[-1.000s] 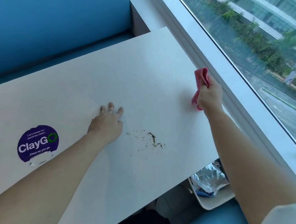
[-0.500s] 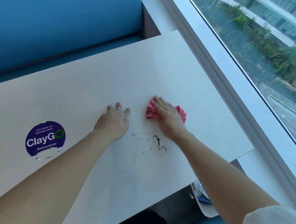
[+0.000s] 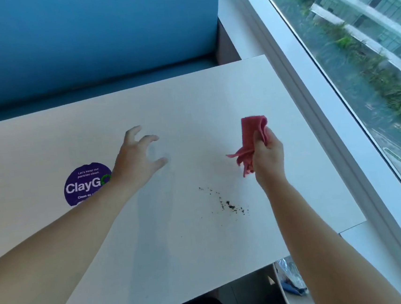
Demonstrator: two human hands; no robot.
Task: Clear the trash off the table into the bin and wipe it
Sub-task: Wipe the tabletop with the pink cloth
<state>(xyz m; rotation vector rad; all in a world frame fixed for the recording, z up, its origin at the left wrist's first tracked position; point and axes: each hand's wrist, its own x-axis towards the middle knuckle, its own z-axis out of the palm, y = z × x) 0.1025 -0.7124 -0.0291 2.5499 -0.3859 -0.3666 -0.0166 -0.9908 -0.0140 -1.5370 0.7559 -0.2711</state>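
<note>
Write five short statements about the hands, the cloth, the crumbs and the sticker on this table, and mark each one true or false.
1. The right hand grips a bunched pink cloth. True.
2. The left hand lies flat on the table. False: its fingers are curled and spread open, holding nothing.
3. Dark crumbs lie on the table between the two forearms. True.
4. The cloth covers the crumbs. False: it is held apart from them, farther from the person.
5. The purple sticker sits beside the right hand. False: it is by the left wrist, which partly hides it.
</note>
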